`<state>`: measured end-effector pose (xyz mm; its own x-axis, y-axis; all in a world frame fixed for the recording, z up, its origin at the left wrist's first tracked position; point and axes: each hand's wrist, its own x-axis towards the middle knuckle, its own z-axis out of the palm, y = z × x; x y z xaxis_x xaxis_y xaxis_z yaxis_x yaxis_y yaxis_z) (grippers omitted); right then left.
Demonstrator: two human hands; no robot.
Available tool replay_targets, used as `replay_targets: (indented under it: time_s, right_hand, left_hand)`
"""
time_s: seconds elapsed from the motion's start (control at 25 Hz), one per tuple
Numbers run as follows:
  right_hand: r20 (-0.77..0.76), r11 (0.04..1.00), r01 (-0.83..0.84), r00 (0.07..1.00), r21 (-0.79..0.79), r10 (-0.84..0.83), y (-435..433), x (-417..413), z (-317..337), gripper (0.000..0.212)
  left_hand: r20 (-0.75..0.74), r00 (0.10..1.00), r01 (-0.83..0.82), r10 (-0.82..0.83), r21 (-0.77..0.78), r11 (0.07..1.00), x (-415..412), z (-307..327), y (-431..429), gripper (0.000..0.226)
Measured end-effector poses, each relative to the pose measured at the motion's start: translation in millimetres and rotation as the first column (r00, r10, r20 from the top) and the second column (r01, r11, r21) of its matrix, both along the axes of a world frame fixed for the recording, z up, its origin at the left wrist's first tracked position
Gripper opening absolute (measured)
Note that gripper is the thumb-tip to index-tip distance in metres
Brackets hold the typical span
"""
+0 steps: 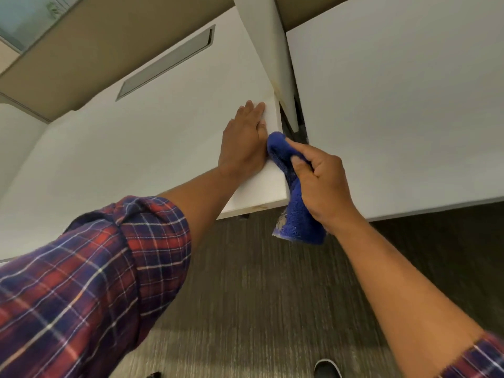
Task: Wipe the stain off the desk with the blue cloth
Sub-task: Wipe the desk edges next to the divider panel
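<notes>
Gripping blue cloth [293, 186] — right hand [321, 184]; left hand [244, 143] flat on desk [136, 148].

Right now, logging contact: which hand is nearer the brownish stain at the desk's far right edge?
Left. The left hand lies flat just below the stain; the right hand sits farther back, gripping the blue cloth.

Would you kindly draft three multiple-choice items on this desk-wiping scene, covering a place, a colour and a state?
1. Where is the left hand?
A. Flat on the desk
B. On the floor
C. In a pocket

2. What colour is the cloth?
A. Green
B. Blue
C. White

3. How does the right hand hold the cloth?
A. Spread flat
B. Bunched in a closed grip
C. Not at all

Answers: 1 A, palm down near the desk's right edge; 2 B, plainly blue; 3 B, fingers curl round it, its end hanging below.
</notes>
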<state>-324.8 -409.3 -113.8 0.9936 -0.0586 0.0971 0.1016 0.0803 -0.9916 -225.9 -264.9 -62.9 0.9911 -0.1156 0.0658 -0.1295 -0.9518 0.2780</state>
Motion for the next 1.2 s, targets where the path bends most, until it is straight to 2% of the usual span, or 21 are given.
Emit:
replay_targets:
  time_s: [0.2, 0.4, 0.48, 0.56, 0.64, 0.76, 0.88, 1.0, 1.08, 1.2]
  right_hand:
    - [-0.059, 0.981, 0.095, 0.995, 0.171, -0.086, 13.4, -52.4, -9.4, 0.037]
    - [-0.086, 0.967, 0.208, 0.977, 0.147, -0.197, 21.0, -93.0, -4.1, 0.039]
    - [-0.090, 0.939, 0.315, 0.948, 0.139, -0.304, 32.0, -110.8, -4.4, 0.039]
    - [-0.102, 0.879, 0.470, 0.881, 0.080, -0.462, 54.6, -121.1, -5.9, 0.036]
    - [-0.104, 0.813, 0.582, 0.810, 0.024, -0.577, 83.9, -120.1, -4.5, 0.037]
    - [-0.075, 0.758, 0.652, 0.757, 0.015, -0.650, 109.7, -110.3, 2.8, 0.039]
    - [-0.070, 0.729, 0.685, 0.727, 0.006, -0.683, 111.7, -107.1, -0.1, 0.040]
    - [-0.060, 0.729, 0.683, 0.727, -0.045, -0.684, 108.3, -111.7, -3.4, 0.041]
    - [-0.033, 0.701, 0.709, 0.701, -0.083, -0.713, 107.1, -115.1, -4.4, 0.041]
    - [-0.033, 0.599, 0.792, 0.600, -0.123, -0.800, 102.1, -120.1, -4.4, 0.041]
  left_hand:
    - [0.025, 0.999, 0.039, -0.041, 0.073, 0.997, 1.9, 1.5, -0.6, 0.051]
    - [0.025, 0.998, 0.048, -0.052, 0.127, 0.991, 2.4, 1.9, 0.5, 0.052]
    - [0.016, 0.999, 0.046, -0.048, 0.118, 0.992, 2.2, 2.2, 1.8, 0.052]
    - [0.011, 0.999, 0.048, -0.049, 0.047, 0.998, 0.9, 2.6, 2.7, 0.052]
    - [0.011, 0.999, 0.054, -0.053, -0.113, 0.992, -0.8, 3.8, 7.5, 0.055]
    - [-0.053, 0.998, 0.019, -0.044, -0.403, 0.915, -4.5, 12.1, 13.3, 0.057]
    - [-0.099, 0.980, 0.094, -0.173, -0.535, 0.839, -6.9, 29.1, 36.5, 0.060]
    - [-0.014, 0.970, 0.224, -0.244, -0.349, 0.910, -7.9, 42.3, 96.2, 0.052]
    - [-0.017, 0.984, 0.171, -0.180, -0.236, 0.957, -14.0, 46.6, 150.5, 0.047]
    - [-0.085, 0.991, 0.096, -0.106, -0.109, 0.989, -29.0, 42.5, 221.7, 0.049]
